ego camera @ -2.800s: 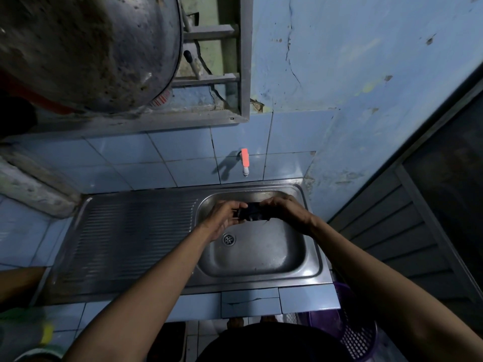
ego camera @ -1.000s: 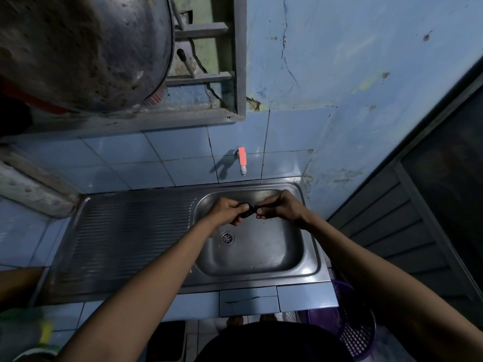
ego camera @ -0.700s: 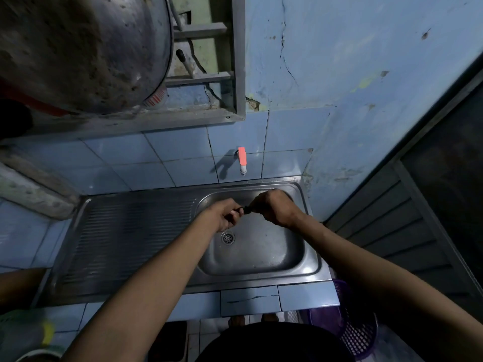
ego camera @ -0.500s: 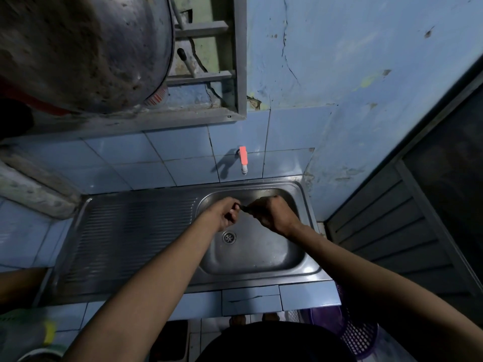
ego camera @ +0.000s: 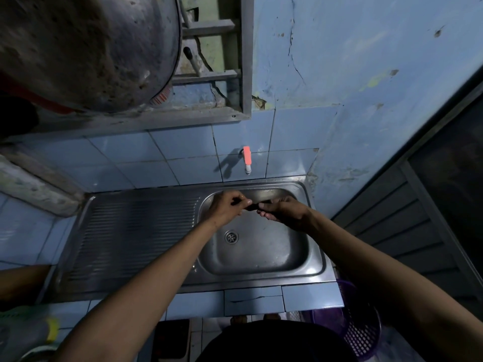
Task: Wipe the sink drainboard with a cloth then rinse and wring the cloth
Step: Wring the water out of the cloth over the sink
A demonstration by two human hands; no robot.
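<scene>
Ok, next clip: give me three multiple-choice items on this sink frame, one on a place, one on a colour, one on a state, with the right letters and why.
1. Where are the hands holding the cloth?
A. over the basin
B. over the drainboard
C. beside the purple basket

2. What colour is the tap handle?
A. blue
B. orange-red
C. green

3. How is the cloth held?
A. draped flat over one palm
B. lying loose in the basin
C. gripped at its ends by both hands

Answers:
A: the left hand and right hand meet above the basin, right of the drainboard.
B: the tap handle is orange-red.
C: the dark cloth shows as a thin strip between the two fists.
</scene>
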